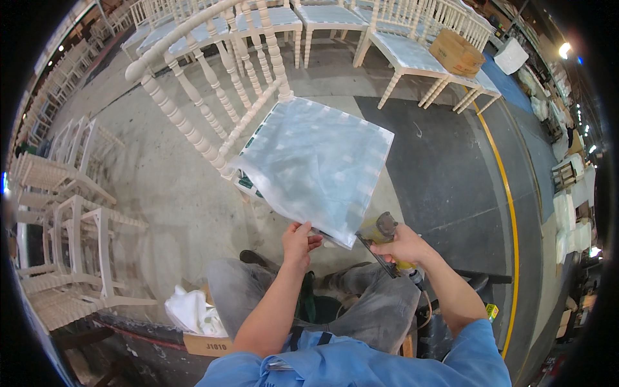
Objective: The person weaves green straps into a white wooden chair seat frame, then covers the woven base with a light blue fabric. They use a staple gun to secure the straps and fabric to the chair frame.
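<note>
In front of me stands a white chair with turned spindles (207,90), its seat covered by a thin white-blue sheet (316,161). At the seat's near edge my left hand (300,245) pinches the sheet's border, thumb and fingers closed. My right hand (405,248) is wrapped around a yellow and black staple gun (385,226), with an air hose (425,303) running down from its lower end. The gun's nose sits beside the near right corner of the seat. Along the left side, the sheet hangs loose and dark green strips show beneath it.
More white chairs with covered seats (332,16) line the back. A brown box (456,53) rests on one. Unfinished chair frames (71,245) are stacked at left. A carton (206,345) with white cloth (192,311) is near my left leg. A yellow line (509,187) crosses the floor at right.
</note>
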`<state>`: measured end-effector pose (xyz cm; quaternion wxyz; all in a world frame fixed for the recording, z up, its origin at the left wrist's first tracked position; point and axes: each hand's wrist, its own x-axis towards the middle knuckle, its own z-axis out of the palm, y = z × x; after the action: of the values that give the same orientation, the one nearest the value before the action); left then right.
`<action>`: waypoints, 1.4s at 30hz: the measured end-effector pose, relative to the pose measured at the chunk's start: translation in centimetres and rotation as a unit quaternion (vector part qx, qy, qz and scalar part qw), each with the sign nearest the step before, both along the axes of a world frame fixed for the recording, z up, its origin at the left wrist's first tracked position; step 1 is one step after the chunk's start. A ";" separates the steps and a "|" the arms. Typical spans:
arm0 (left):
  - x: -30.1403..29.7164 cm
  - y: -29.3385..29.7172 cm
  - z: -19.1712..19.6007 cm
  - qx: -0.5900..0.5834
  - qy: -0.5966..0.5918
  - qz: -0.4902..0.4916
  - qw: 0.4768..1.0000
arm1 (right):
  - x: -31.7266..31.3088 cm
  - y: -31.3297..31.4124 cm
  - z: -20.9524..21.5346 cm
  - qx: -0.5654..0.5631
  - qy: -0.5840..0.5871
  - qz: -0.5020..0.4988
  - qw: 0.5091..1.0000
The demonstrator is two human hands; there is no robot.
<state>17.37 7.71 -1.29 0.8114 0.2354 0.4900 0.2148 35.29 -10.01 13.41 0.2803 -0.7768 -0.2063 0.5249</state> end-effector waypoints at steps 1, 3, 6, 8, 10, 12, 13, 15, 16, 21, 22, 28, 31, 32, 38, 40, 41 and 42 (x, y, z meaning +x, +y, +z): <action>0.4 -0.1 0.8 -0.002 0.031 0.004 1.000 | 0.3 -0.4 -0.1 -0.004 -0.010 -0.002 1.000; 0.9 0.5 1.5 0.016 0.074 0.010 0.997 | 0.4 -0.5 -0.3 0.016 -0.012 -0.003 1.000; 1.1 1.6 1.1 0.052 0.097 0.009 0.994 | 0.4 -0.1 -0.6 0.053 0.004 0.001 0.999; 1.5 2.5 0.5 0.059 0.091 0.015 0.994 | 0.3 0.1 -0.6 0.066 0.007 -0.001 0.998; 2.0 1.6 0.4 0.089 0.019 -0.012 0.996 | 0.3 -0.4 -0.6 0.063 -0.003 -0.015 0.998; 1.5 1.4 -0.4 0.064 -0.025 -0.018 0.997 | 0.3 -0.5 -0.2 0.061 0.011 -0.028 0.998; 1.0 2.0 -0.9 0.024 -0.033 -0.010 0.999 | 0.4 -0.5 0.0 0.060 0.019 -0.034 0.997; 0.0 2.9 -2.0 -0.015 -0.041 0.003 0.999 | 0.6 -0.8 0.0 0.040 -0.004 -0.027 0.999; -0.4 3.2 -2.4 -0.017 -0.041 0.009 0.999 | 0.8 -0.8 -0.1 0.031 -0.017 -0.024 0.999; -0.8 2.9 -1.0 -0.023 0.005 0.056 0.998 | 1.1 -1.1 -1.2 0.055 0.007 -0.027 0.998; -0.6 2.9 -0.6 -0.031 0.027 0.067 0.997 | 1.3 -1.4 -1.7 0.054 0.004 -0.031 0.998; -0.5 8.3 0.4 -0.146 0.063 0.147 0.976 | 0.8 -0.9 -1.2 0.053 0.012 -0.033 0.998; -0.8 12.8 -1.0 -0.106 0.129 0.115 0.979 | 1.2 -0.9 -1.5 0.038 0.013 -0.022 0.999; -1.0 13.9 -1.3 -0.076 0.165 0.092 0.979 | 1.2 -0.8 -1.4 0.048 0.015 -0.023 0.998; -3.5 17.2 -1.1 0.014 -0.299 0.030 0.954 | 1.5 -2.6 -0.7 0.062 0.021 -0.064 0.996; -2.9 17.1 -1.1 -0.014 -0.320 0.010 0.947 | 1.9 -3.0 -1.1 0.052 0.027 -0.078 0.995; -3.0 17.7 -1.0 -0.018 -0.332 0.005 0.943 | 1.9 -2.8 -1.3 0.046 0.017 -0.069 0.996; -3.0 18.1 -1.0 -0.021 -0.286 0.028 0.958 | 1.8 -2.7 -1.5 0.041 0.006 -0.061 0.997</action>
<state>14.35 25.84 -2.28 0.9162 0.1329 0.2484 0.2851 37.13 -12.69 11.88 0.3446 -0.7727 -0.1776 0.5026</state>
